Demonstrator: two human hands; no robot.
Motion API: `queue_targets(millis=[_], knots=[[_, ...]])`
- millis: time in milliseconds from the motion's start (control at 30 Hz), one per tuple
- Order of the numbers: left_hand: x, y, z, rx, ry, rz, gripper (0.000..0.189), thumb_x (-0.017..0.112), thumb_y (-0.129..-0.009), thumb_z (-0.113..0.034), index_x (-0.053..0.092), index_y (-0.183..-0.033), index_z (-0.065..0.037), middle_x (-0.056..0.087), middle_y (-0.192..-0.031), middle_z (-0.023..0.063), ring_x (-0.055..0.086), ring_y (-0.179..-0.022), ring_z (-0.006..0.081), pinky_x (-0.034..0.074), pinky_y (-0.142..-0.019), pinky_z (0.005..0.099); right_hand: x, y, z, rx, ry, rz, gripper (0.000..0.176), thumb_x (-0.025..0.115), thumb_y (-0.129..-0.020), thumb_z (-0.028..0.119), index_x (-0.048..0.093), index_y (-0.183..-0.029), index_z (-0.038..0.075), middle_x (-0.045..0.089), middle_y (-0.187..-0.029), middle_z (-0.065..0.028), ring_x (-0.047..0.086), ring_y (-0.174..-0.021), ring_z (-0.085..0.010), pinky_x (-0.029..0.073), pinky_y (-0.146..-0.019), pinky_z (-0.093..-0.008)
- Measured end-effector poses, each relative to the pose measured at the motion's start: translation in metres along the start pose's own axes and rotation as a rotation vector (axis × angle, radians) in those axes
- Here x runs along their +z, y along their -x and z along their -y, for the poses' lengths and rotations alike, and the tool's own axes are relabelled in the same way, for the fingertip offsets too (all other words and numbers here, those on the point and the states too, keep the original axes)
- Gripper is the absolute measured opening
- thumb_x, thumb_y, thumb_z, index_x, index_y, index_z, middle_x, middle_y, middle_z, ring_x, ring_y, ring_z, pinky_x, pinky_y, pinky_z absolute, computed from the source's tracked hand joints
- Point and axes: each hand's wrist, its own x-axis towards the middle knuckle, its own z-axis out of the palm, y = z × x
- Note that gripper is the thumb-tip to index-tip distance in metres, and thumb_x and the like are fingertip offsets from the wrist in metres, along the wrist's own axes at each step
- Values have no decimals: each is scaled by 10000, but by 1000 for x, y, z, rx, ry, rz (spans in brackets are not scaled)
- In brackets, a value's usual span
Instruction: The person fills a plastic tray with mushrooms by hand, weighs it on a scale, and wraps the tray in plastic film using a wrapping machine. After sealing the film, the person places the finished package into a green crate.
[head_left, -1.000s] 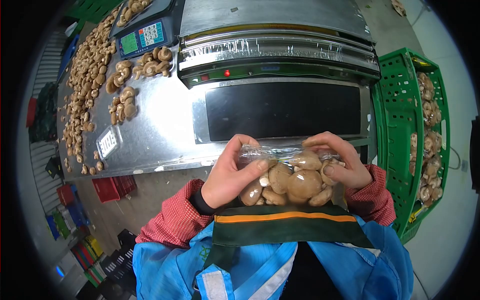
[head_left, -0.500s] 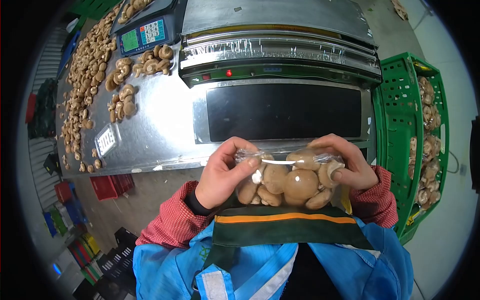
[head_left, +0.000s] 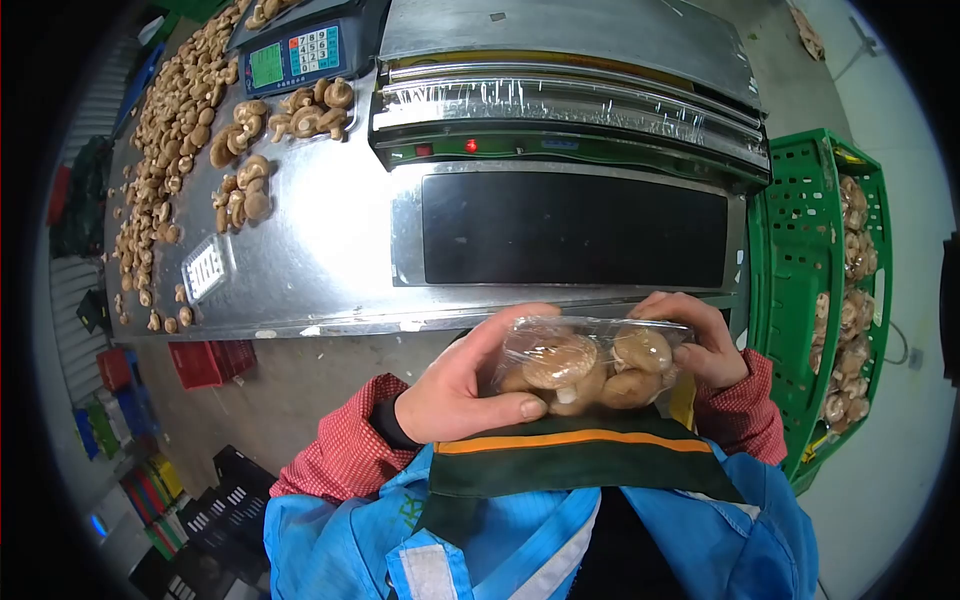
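Note:
Close to my body, in front of the dark green apron, I hold a pack of mushrooms [head_left: 631, 386] wrapped in clear film. My left hand [head_left: 455, 392] grips its left end, the thumb lying along the lower edge. At the right end, my right hand [head_left: 708, 345] pinches the pack between thumb and fingers. Brown caps and a pale stem show through the shiny plastic. Beyond the pack stands a film wrapping machine [head_left: 570, 115] with a lit red light. The machine's black plate [head_left: 575, 228] lies between its film roll and my hands.
Loose mushrooms [head_left: 165, 150] spread along the left of the steel table [head_left: 330, 240], with small clusters beside the scale [head_left: 300, 58]. A clear tray [head_left: 207, 268] lies near the front edge. To the right, a green crate [head_left: 800, 230] contains several wrapped packs. A red crate [head_left: 210, 362] sits below.
The pack has been turned in my hands, so a different side faces up. My left thumb has moved from its top edge to its lower edge. The view has shifted slightly.

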Motion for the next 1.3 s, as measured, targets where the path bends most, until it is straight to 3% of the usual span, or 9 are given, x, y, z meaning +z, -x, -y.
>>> queue_targets(millis=[333, 433, 600, 700, 767, 833, 1000, 1167, 1300], knots=[[-6, -27, 19, 142, -420, -419, 286, 655, -854, -119, 537, -1093, -15, 626, -955, 57, 588, -912, 125, 474, -809, 276, 21, -4, -8, 249, -192, -304, 443, 509, -879, 205, 495, -1277, 11, 558, -1174, -109, 516, -1127, -192, 410, -981, -331], [-12, -40, 30, 14, -107, -522, 182, 462, -965, -136, 513, -1110, -38, 598, -1001, 64, 569, -919, 127, 480, -818, 286, 20, -1, -38, -9, -368, -359, 560, 515, -948, 351, 323, -1406, 91, 476, -1293, -111, 464, -1196, -187, 427, -971, -360], [9, -82, 26, 259, -34, -483, 212, 480, -978, -154, 425, -1169, -78, 570, -1058, 75, 574, -923, 159, 496, -801, 302, 14, 22, -56, -101, -657, -338, 832, 571, -875, 557, 163, -1438, 98, 510, -1156, -172, 565, -1082, -302, 476, -925, -416], [42, -113, 20, 268, -195, -357, 268, 540, -951, -138, 395, -1171, -93, 541, -1050, 65, 576, -884, 145, 507, -781, 270, 9, 20, -30, -269, -655, -598, 818, 550, -894, 543, 149, -1468, 120, 457, -1341, -125, 469, -1252, -263, 428, -999, -417], [61, -138, 24, 287, -353, -195, 321, 590, -922, -141, 392, -1169, -86, 527, -1043, 70, 563, -906, 143, 506, -783, 273, -16, 23, -1, -560, -643, -824, 670, 590, -924, 386, 274, -1406, 43, 482, -1293, -80, 454, -1232, -193, 412, -1006, -350], [90, -171, 20, 385, -523, -28, 381, 606, -913, -172, 380, -1198, -58, 493, -1128, 87, 531, -971, 143, 496, -847, 303, -36, 50, 35, -545, -473, -1095, 516, 549, -956, 285, 373, -1368, 30, 494, -1314, -92, 491, -1198, -181, 423, -989, -329], [142, -219, 15, 295, -210, 351, 533, 640, -904, -302, 380, -1285, -35, 486, -1270, 158, 574, -1083, 247, 464, -929, 381, -143, 126, 89, -561, -241, -1233, 409, 541, -956, 316, 551, -1184, -24, 626, -1095, -90, 604, -980, -150, 497, -841, -299], [112, -214, 31, 145, -229, 117, 311, 576, -945, -200, 483, -1175, -12, 619, -1045, 126, 616, -919, 185, 492, -830, 306, -312, 139, 25, -253, -127, -1595, 558, 567, -919, 436, 551, -1180, -57, 631, -1043, -104, 594, -888, -192, 484, -776, -348], [81, -193, 27, 167, -263, -70, 174, 523, -960, -107, 543, -1101, -7, 633, -988, 105, 612, -873, 156, 500, -802, 287, -390, 98, -51, -256, -540, -1286, 405, 484, -979, 353, 512, -1264, 66, 624, -1119, -94, 620, -997, -223, 522, -831, -405]])
